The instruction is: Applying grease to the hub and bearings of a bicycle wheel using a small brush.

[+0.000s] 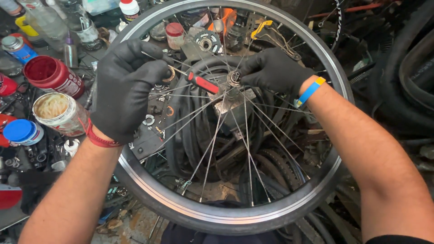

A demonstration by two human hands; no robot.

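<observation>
A spoked bicycle wheel with a silver rim (217,212) lies flat in front of me, its hub (233,79) near the middle. My left hand (124,86), in a black glove, pinches a small metal ring (171,73) and a thin spoke above the wheel's left side. My right hand (273,70), also gloved, grips the hub from the right. A screwdriver with a red and black handle (203,83) rests across the spokes between both hands, pointing toward the hub.
Left of the wheel stand a red tub (52,74), an open jar of pale grease (56,113), a blue-lidded can (22,131) and several bottles. Black tyres (402,90) pile up on the right and under the wheel.
</observation>
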